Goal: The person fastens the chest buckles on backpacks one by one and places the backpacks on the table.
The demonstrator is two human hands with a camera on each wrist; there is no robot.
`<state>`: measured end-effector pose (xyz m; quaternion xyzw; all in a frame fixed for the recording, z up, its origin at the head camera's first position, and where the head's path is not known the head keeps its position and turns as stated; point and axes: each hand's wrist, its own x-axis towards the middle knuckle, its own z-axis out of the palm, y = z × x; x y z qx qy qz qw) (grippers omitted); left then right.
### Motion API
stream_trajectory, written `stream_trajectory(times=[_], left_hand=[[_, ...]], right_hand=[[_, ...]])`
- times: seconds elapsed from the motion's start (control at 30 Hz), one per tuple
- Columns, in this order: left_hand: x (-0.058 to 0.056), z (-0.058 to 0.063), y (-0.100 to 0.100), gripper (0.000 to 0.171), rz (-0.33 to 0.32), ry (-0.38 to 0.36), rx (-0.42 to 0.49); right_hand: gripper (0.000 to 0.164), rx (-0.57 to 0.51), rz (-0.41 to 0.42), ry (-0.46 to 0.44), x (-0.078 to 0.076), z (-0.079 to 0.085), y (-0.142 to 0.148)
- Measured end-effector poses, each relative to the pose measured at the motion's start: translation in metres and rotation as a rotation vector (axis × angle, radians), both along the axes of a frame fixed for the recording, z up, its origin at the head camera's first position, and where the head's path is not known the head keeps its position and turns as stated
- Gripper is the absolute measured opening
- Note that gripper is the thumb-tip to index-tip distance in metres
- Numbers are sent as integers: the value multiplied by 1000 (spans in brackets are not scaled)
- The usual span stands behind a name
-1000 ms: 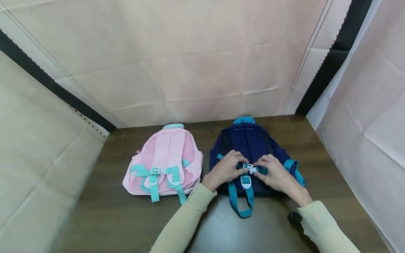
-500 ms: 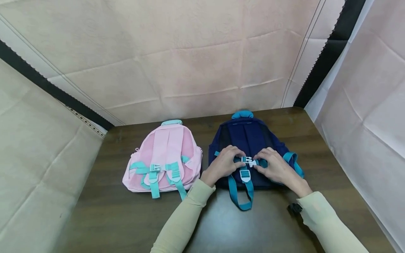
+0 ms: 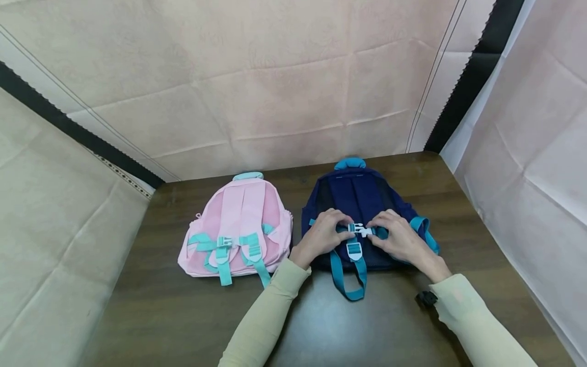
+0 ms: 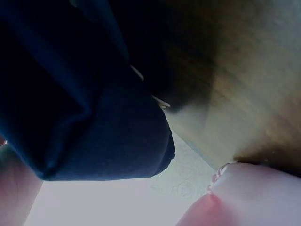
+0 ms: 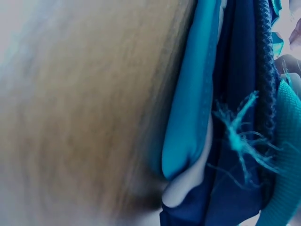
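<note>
A navy backpack (image 3: 355,191) lies with its strap side up on the right of the table. Across its middle, a white side-release buckle (image 3: 359,229) joins teal webbing, its two halves meeting end to end. My left hand (image 3: 326,232) pinches the buckle's left end between thumb and fingers. From the other side, my right hand (image 3: 396,237) pinches the right end the same way. The left wrist view shows mostly the navy backpack's side (image 4: 108,108); the right wrist view shows its other side (image 5: 235,179) with frayed teal threads (image 5: 237,141). The buckle is hidden in both.
Left of the navy backpack lies a pink backpack (image 3: 243,204) with mint straps, its buckle (image 3: 224,242) fastened. A teal strap loop (image 3: 353,294) hangs from the navy one onto the brown table (image 3: 183,316). Pale fabric walls (image 3: 275,92) enclose the table's back and sides.
The head view has tilted, so the bags and hands sit slightly higher in the picture. Both hands keep their pinch on the buckle, which lies straighter between them than a second ago.
</note>
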<state>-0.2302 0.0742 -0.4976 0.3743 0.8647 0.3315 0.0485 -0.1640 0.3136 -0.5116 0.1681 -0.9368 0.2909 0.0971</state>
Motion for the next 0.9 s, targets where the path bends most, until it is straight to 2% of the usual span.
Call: stream_trajectory(times=[0.43, 0.9], left_hand=[[-3, 0, 0, 28, -2, -13, 15], [-3, 1, 1, 26, -12, -19, 12]], right_hand=[[21, -49, -50, 44, 3, 5, 5], [20, -70, -33, 110, 2, 3, 4]])
